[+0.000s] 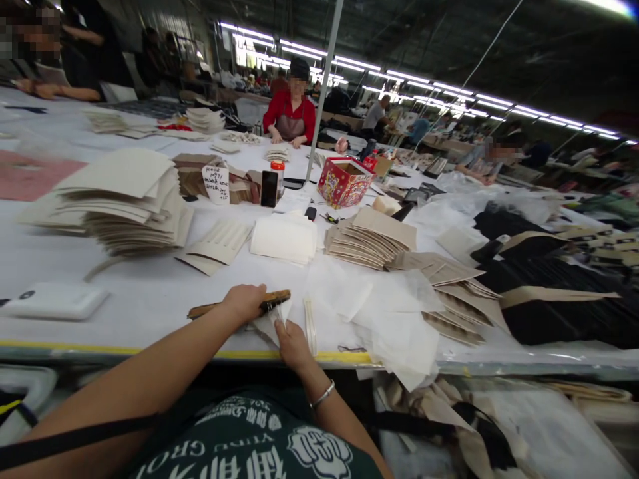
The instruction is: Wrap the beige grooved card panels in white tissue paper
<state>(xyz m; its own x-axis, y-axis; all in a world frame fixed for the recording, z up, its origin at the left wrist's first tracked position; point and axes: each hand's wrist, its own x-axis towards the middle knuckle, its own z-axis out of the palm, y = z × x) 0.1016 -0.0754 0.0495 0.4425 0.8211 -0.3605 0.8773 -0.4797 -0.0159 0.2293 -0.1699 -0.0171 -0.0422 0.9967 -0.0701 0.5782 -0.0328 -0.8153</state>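
My left hand (244, 303) is closed around a long brown wooden tool with a dark edge (275, 299), perhaps a brush; its kind is not clear. The tool lies nearly level, just above the table by its front edge. Close by on the right, my right hand (294, 344) pinches a pale fabric piece (267, 326) beneath the tool's end. Part of that piece is hidden by my fingers. Just right of it lie narrow cream strips (310, 324) on the white tabletop (219, 342). Thin white sheets (389, 313) spread further right.
Beyond my hands are a white stack (283, 239), beige stacked pieces (372, 236) and a tall cream stack (130, 203). A white device (54, 301) lies left. A phone (269, 188) leans near a red box (346, 181). Black fabric (564, 299) covers the right. A co-worker (292, 110) sits opposite.
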